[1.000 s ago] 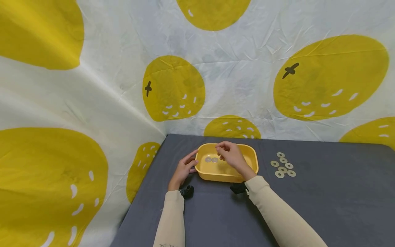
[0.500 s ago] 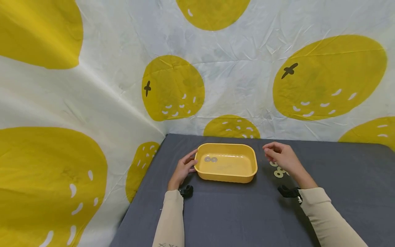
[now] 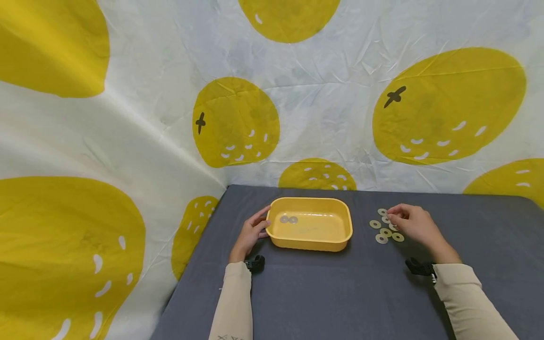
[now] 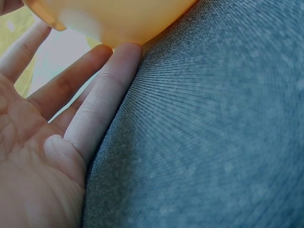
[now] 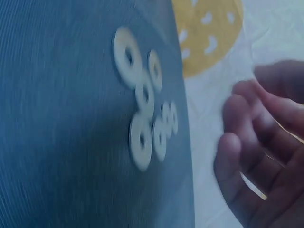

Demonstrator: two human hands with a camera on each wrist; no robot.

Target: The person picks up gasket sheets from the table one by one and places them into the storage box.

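In the head view a yellow plastic basin [image 3: 310,242] stands on the dark table, with two washers [image 3: 293,220] lying flat in its left part. My left hand [image 3: 251,233] rests at its left end; straight fingers [image 4: 102,107] touch the outer wall in the left wrist view. Right of the basin lie several flat pale washers [image 3: 381,238], some overlapping. My right hand [image 3: 418,226] is over the right side of this group, fingers loosely bent, hiding part of it. In the right wrist view the fingertips [image 5: 230,142] are apart from the washers, and nothing shows between them.
The grey tabletop [image 3: 323,297] runs up to a white cloth [image 3: 331,118] printed with yellow fruit shapes, behind and at the left. Dark wrist straps [image 3: 418,267] sit on both wrists, below beige sleeves.
My right hand has moved from over the basin to the right, to the washers on the table. The left hand has stayed at the basin's left end.
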